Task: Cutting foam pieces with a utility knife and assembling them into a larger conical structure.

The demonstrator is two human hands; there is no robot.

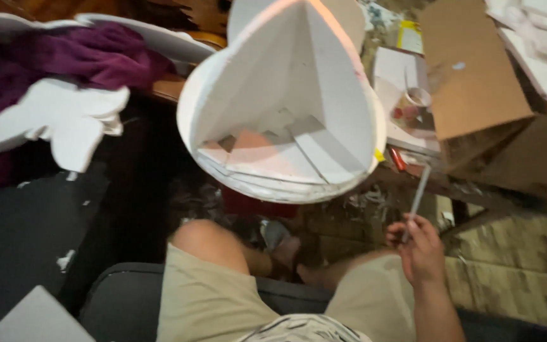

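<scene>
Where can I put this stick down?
Bare cardboard right of the cup is free. The dark floor below the white cutout is mostly bare. Around the cup it is crowded. Right hand holds the stick.

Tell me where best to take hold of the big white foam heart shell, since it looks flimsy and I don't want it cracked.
Probably the thick curved rim at the wide rounded end of the foam heart shell, approached from below, on the seated person's side. That end faces the person and looks sturdier than the thin inner panels. The right hand is occupied with a thin stick.
</scene>
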